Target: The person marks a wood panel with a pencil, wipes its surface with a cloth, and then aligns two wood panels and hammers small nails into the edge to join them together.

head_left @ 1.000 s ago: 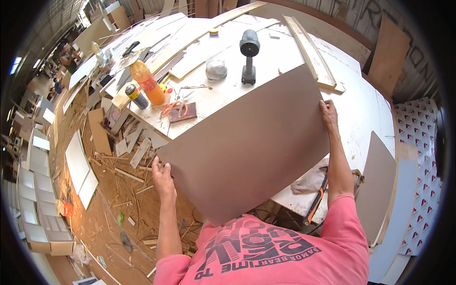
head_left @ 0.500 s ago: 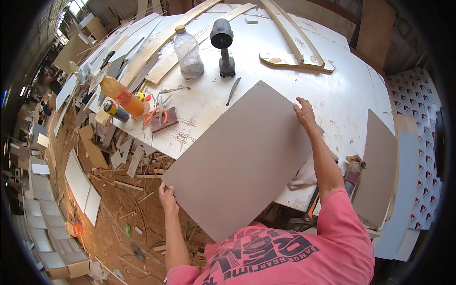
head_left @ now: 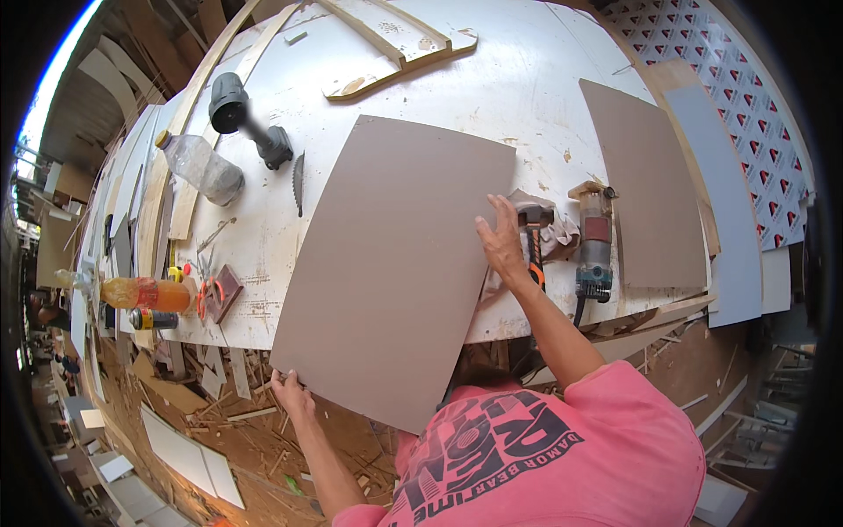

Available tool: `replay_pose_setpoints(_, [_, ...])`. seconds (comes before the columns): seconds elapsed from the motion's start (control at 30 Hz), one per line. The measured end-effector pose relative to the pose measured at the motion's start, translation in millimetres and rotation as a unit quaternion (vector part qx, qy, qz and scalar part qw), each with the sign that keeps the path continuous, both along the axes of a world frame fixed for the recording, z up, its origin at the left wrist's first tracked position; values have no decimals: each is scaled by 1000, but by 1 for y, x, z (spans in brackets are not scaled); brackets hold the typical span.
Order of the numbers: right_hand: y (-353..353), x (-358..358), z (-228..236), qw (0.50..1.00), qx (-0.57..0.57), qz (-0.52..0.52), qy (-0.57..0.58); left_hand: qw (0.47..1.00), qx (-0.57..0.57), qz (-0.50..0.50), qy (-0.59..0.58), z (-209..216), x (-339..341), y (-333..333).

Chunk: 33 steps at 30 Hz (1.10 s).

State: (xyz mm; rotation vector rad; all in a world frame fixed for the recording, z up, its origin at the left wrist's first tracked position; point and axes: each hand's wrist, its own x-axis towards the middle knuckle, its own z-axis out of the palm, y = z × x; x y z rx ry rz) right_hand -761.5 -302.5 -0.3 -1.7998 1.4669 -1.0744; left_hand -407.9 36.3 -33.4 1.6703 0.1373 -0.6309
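Note:
A large brown-grey flat panel (head_left: 395, 263) lies tilted across the near edge of the white work table, its lower end reaching out toward my body. My left hand (head_left: 294, 397) is closed on its near-left corner, with the fingers partly hidden by the board. At the panel's right edge is my right hand (head_left: 503, 241), fingers spread and stretched out, touching or just over the edge. Just right of that hand are a hammer (head_left: 535, 237) with an orange-and-black handle, a crumpled cloth (head_left: 559, 235) and a trim router (head_left: 595, 241).
A cordless tool (head_left: 250, 123), clear plastic bottle (head_left: 204, 167) and dark serrated blade (head_left: 299, 184) lie left on the white table (head_left: 527, 105). Nearer are an orange drink bottle (head_left: 145, 294), spray can (head_left: 154, 319) and pliers (head_left: 209, 294). Another brown panel (head_left: 645, 184) lies right. Wood scraps litter the floor.
The view has swung right and the panel has turned more upright, with more of it over the table. My right hand has slid down its right edge, its fingers spreading.

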Motion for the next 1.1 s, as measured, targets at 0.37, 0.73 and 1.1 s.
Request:
replay_pose_setpoints(0.37, [-73,-38,3,996,-16,-7,-85,996,-10,-69,52,32,-52,-67])
replay_pose_setpoints(0.73, [108,-108,-16,984,27,-2,174,989,-27,-130,64,37,-92,-41])
replay_pose_setpoints(1.1, [96,-107,-4,982,170,-59,61,968,-86,-165,170,25,-51,-25])
